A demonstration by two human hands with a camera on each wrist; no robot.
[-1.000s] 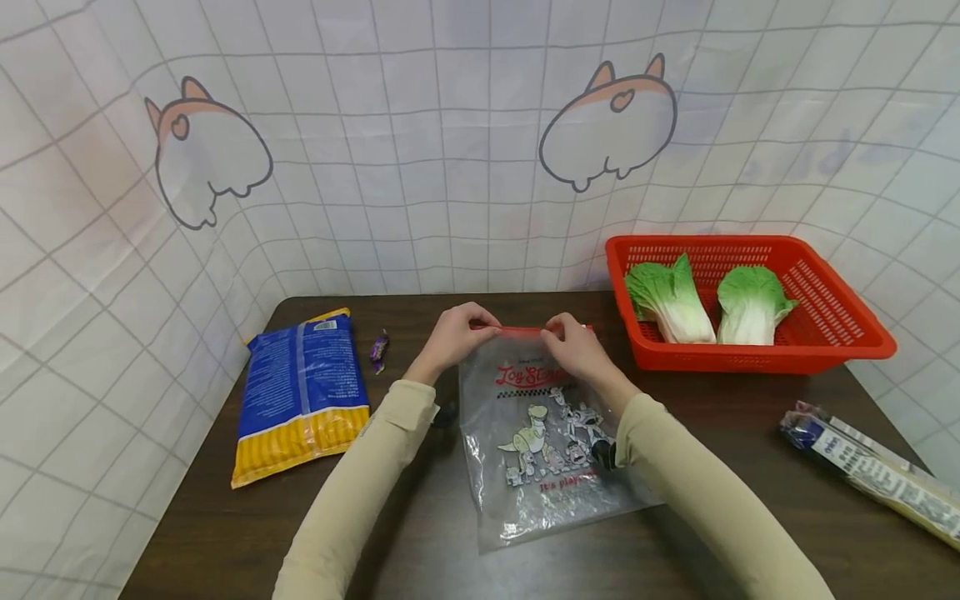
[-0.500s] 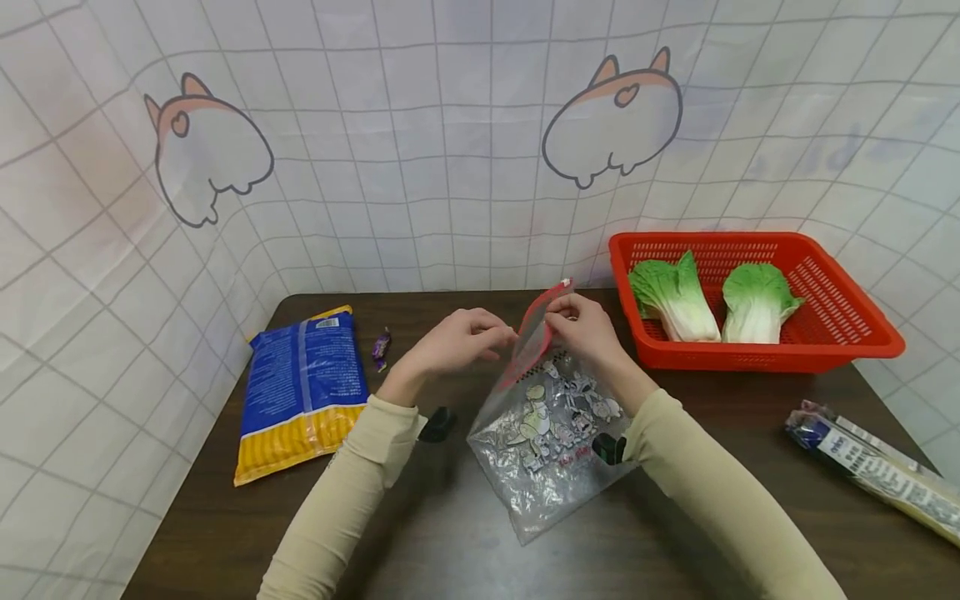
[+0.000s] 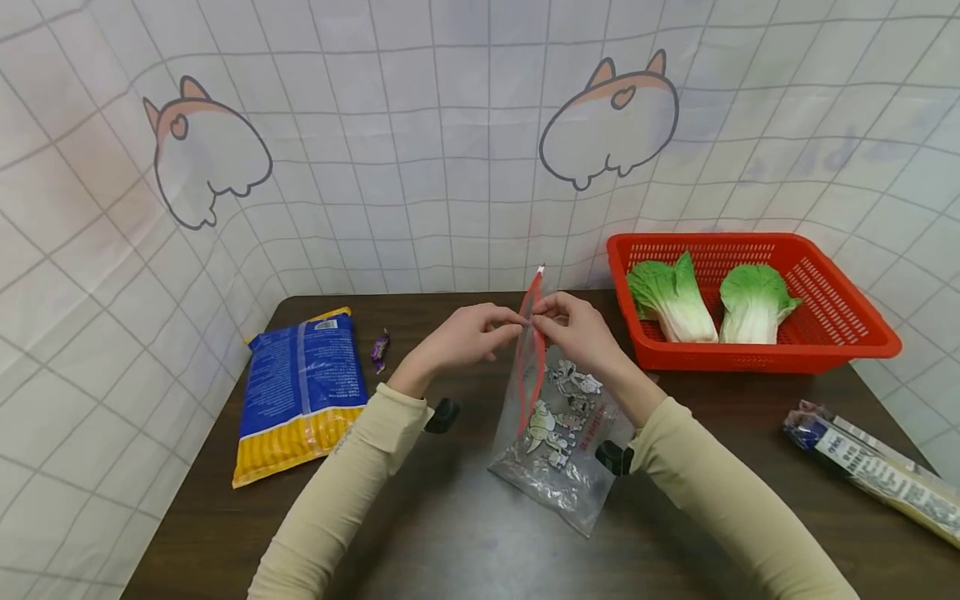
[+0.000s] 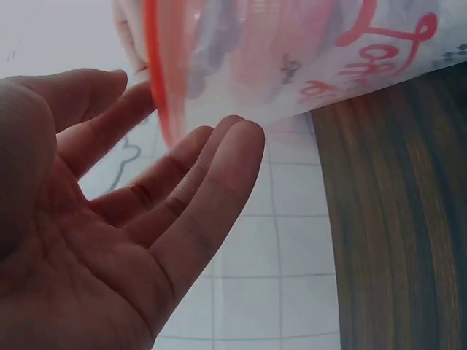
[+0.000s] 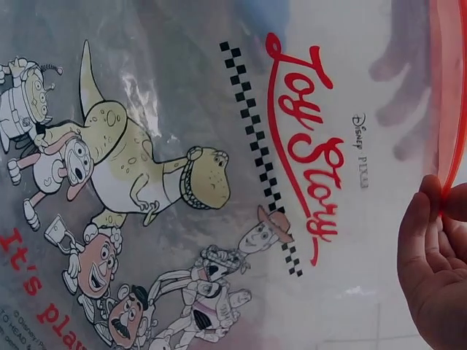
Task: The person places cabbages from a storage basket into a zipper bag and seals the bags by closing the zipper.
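Observation:
A clear plastic zip bag [image 3: 558, 492] with a red zip strip and Toy Story print stands on edge over the dark table, its mouth parted in the head view. My right hand [image 3: 581, 333] pinches one side of the red strip between thumb and fingers; the right wrist view shows this grip on the bag [image 5: 350, 292] closely. On the other side, my left hand [image 3: 474, 335] reaches to the mouth with fairly straight fingers. In the left wrist view its index fingertip passes behind the red strip [image 4: 157, 80], while thumb and other fingers are spread apart.
At left lie a blue and yellow packet [image 3: 303, 392] and a small purple-wrapped sweet [image 3: 379, 352]. A red basket [image 3: 750, 360] holds two leafy cabbages [image 3: 678, 308]. A long printed packet [image 3: 870, 467] lies along the right edge. A white gridded cloth [image 3: 405, 150] hangs behind the table.
The bag lay flat with both hands at its zip strip. It has since been lifted and turned sideways; its mouth has parted. My left hand let go, then came back to the strip.

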